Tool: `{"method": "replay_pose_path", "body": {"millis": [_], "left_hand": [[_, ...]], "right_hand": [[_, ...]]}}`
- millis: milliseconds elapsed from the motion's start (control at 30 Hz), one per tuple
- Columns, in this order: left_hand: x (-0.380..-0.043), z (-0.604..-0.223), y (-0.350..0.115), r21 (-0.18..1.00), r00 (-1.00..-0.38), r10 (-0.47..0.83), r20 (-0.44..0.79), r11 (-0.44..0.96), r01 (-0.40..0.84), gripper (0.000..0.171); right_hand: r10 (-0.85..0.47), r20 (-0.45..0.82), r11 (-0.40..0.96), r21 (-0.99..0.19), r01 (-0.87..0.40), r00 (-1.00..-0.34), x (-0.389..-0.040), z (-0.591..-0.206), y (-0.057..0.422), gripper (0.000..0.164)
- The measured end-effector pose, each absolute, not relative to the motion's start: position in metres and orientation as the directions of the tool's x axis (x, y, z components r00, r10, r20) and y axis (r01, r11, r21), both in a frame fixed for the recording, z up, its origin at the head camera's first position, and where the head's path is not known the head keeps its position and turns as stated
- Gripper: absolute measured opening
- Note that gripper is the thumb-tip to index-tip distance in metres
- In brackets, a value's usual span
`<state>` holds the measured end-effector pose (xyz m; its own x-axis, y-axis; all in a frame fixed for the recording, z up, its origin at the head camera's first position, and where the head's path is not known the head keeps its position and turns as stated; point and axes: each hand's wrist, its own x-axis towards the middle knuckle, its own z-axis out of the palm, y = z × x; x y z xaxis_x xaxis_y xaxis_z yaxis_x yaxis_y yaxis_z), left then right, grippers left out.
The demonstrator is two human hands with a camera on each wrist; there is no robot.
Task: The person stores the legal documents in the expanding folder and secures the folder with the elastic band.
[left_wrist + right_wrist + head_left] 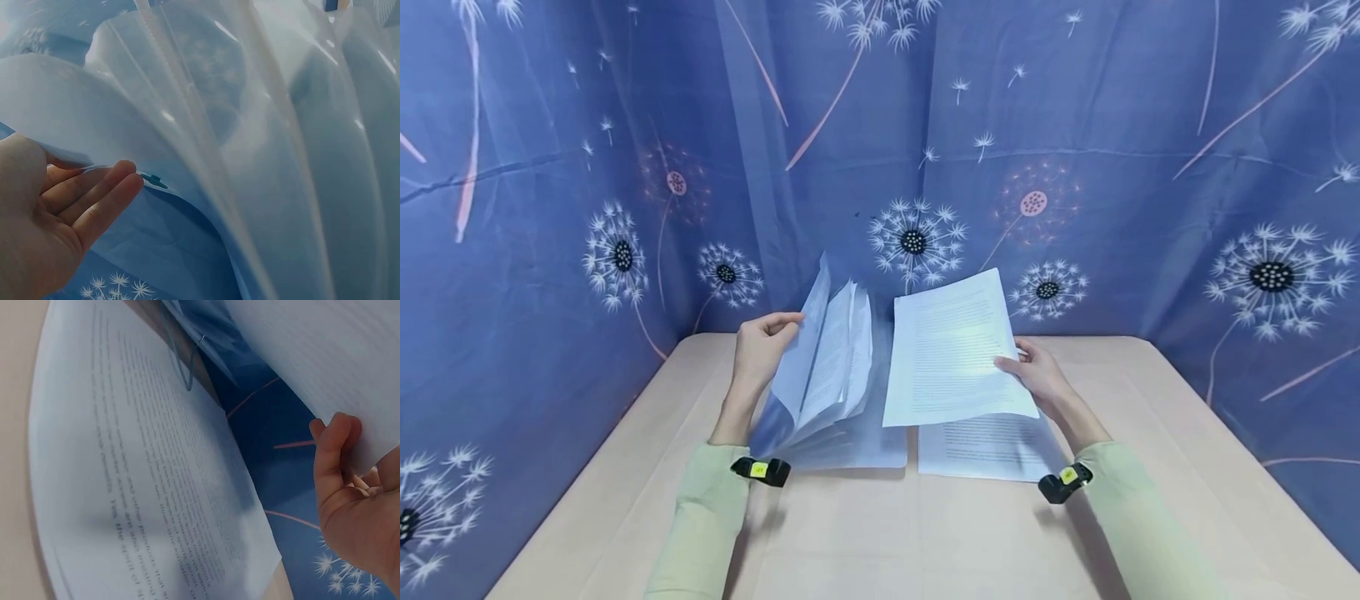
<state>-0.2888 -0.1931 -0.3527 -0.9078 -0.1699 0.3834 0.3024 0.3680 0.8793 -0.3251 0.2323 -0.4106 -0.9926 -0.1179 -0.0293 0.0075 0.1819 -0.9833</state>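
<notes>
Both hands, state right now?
Left hand: closed, pinching a pale, translucent plastic folder leaf.
Right hand: closed, holding a white, printed, rectangular paper sheet.

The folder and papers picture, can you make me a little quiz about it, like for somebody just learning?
1. True or false: the printed sheet held by the right grip lies flat on the table.
2. Pick one. What does the left grip hold? A) the table B) a leaf of the folder C) the printed sheet
3. What colour are the person's sleeves?

Key: 1. False, it is lifted. 2. B. 3. Pale green.
</notes>
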Motion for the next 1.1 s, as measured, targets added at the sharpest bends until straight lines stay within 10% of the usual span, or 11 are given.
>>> {"method": "replay_pose_path", "body": {"millis": [1100], "left_hand": [[-0.293,-0.356,-0.189,0.865,-0.898,-0.174,0.404,0.39,0.314,0.023]], "right_hand": [[-0.217,-0.039,0.185,-0.983,-0.002,-0.975,-0.326,-0.386,0.162,0.05]]}}
